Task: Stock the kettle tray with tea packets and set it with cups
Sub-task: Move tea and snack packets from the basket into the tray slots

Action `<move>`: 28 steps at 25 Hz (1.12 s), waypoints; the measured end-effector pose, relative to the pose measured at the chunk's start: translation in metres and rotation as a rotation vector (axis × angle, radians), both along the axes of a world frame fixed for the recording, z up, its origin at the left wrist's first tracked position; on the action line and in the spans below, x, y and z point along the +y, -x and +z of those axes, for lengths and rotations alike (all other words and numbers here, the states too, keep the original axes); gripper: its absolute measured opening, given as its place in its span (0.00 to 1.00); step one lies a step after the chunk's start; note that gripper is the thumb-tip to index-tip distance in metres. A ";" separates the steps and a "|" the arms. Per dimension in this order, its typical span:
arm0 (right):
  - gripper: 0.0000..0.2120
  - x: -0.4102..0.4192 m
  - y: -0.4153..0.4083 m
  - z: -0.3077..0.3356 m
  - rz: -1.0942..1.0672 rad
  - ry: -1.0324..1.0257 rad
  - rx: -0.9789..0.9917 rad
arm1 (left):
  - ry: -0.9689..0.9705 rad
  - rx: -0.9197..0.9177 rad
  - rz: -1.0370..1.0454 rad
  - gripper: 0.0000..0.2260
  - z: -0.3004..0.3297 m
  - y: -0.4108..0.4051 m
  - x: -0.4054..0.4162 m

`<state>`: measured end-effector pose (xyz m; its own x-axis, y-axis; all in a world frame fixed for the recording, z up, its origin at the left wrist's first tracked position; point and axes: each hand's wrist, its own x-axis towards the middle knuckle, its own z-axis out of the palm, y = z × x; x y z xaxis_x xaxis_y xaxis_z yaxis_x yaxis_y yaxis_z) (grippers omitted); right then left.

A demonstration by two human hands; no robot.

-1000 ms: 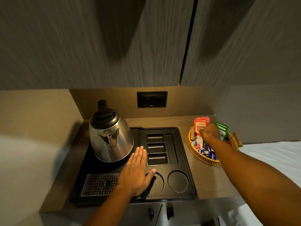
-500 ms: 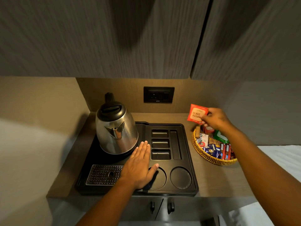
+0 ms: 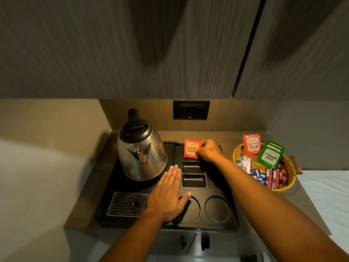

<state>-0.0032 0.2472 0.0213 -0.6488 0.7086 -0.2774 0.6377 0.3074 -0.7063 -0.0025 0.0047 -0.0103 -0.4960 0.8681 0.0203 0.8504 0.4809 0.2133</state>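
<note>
A black kettle tray (image 3: 222, 226) sits on the counter with a steel kettle (image 3: 140, 150) at its back left. My right hand (image 3: 208, 151) holds a red Classic Assam tea packet (image 3: 191, 151) upright over the tray's rearmost slot. Two more slots (image 3: 193, 181) lie in front of it, and two round cup wells (image 3: 217, 208) sit at the tray's front. My left hand (image 3: 168, 193) rests flat on the tray, fingers together, holding nothing. No cups are in view.
A woven basket (image 3: 283, 187) to the right holds another red Assam packet (image 3: 252, 144), a green Premium Green packet (image 3: 271, 154) and several small sachets. A wall socket (image 3: 190, 110) sits behind the tray. Cabinets hang low overhead. White bedding lies at far right.
My right hand lifted a red packet out of the basket and carried it left to the tray's rear slot. My left hand stayed flat on the tray.
</note>
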 end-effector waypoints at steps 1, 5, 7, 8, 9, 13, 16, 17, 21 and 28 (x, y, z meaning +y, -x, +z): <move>0.07 0.006 -0.007 0.004 -0.034 -0.020 0.027 | 0.002 -0.005 -0.005 0.36 0.000 -0.001 0.000; 0.17 0.050 -0.073 0.021 -0.106 -0.358 -0.009 | -0.016 -0.001 -0.007 0.36 0.000 0.000 0.001; 0.17 0.071 -0.112 0.031 -0.089 -0.587 -0.122 | -0.004 0.003 -0.012 0.36 0.000 0.000 0.000; 0.18 0.080 -0.127 0.037 -0.091 -0.668 -0.123 | -0.002 0.003 -0.006 0.36 0.000 0.000 0.000; 0.19 0.089 -0.139 0.044 -0.100 -0.711 -0.081 | 0.000 0.003 -0.002 0.36 0.001 -0.001 0.000; 0.11 0.116 -0.163 0.062 -0.143 -0.692 -0.120 | 0.025 0.005 -0.002 0.36 0.001 -0.001 0.001; 0.22 0.126 -0.177 0.060 -0.078 -0.595 -0.464 | 0.026 0.004 0.003 0.37 0.000 -0.001 0.001; 0.29 0.128 -0.180 0.057 -0.039 -0.584 -0.545 | 0.027 0.005 0.003 0.37 -0.001 0.000 0.001; 0.38 0.135 -0.184 0.050 0.008 -0.589 -0.611 | 0.024 0.013 0.004 0.38 -0.003 0.000 0.002; 0.34 0.141 -0.178 0.050 0.012 -0.584 -0.607 | 0.020 0.003 -0.002 0.37 -0.003 0.000 0.001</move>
